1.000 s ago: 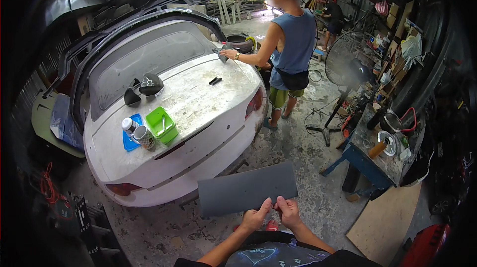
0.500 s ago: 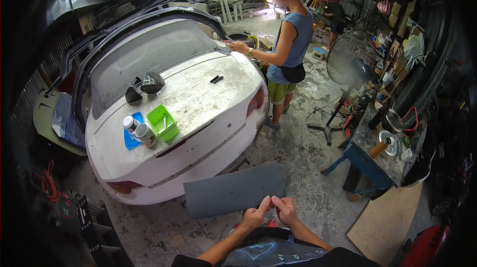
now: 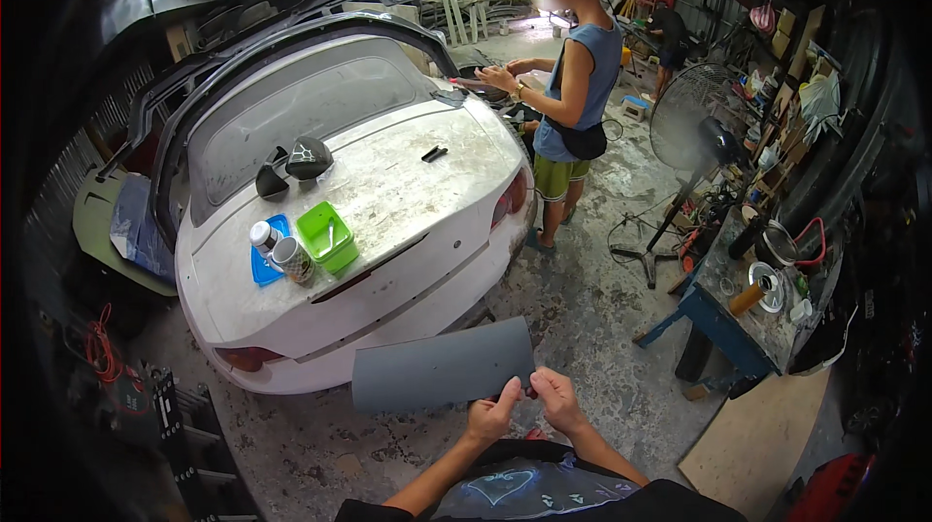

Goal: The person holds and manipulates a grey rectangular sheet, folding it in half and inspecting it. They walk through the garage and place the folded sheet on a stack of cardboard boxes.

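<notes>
A dark grey sheet of sandpaper (image 3: 442,367) is held out in front of me, slightly curved, between me and the white car's rear. My left hand (image 3: 493,417) pinches its lower edge near the right corner, thumb on top and fingers underneath. At the right edge, my right hand (image 3: 555,400) is closed with thumb and fingertips together by that same corner. The fingers beneath are partly hidden.
On the white car's boot lid (image 3: 408,182) stand a green tub (image 3: 328,235), a patterned cup (image 3: 292,259) and dark mirror covers (image 3: 309,159). Another person (image 3: 580,75) works beside the car. To the right are a standing fan (image 3: 694,124), a cluttered blue bench (image 3: 723,328) and a wooden board (image 3: 757,435).
The sheet has bent into a curve and shifted slightly left. My right hand has moved a little down and away from my left thumb. The other person's hands have come up together.
</notes>
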Tool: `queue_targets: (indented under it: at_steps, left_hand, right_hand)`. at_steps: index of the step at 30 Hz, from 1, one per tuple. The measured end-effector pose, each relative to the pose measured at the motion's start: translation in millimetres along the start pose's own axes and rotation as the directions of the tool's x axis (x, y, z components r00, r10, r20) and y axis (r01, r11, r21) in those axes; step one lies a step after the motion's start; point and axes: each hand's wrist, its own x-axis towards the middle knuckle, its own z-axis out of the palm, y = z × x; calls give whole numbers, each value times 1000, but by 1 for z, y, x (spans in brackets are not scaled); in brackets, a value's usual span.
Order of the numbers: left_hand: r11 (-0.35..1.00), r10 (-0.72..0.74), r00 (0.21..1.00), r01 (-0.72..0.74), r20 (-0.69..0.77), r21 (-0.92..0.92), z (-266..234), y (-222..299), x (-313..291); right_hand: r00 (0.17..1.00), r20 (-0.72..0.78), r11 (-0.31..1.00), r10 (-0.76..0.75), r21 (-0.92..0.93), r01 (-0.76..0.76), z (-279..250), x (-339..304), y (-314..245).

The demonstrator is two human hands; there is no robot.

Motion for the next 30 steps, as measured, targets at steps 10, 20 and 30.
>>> queue_targets:
  at_steps: [10, 20, 30]
  left_hand:
    - [997, -78, 972, 73, -222, -30, -11, 14, 5]
    - [982, -152, 964, 171, -217, 74, -6, 24, -11]
    - [991, -120, 983, 128, -138, 48, -10, 12, -19]
  right_hand:
    - [884, 14, 793, -468, -435, 426, -16, 48, -137]
    - [896, -137, 536, -422, 759, 369, 50, -60, -316]
    - [864, -55, 474, -501, 818, 327, 66, -30, -302]
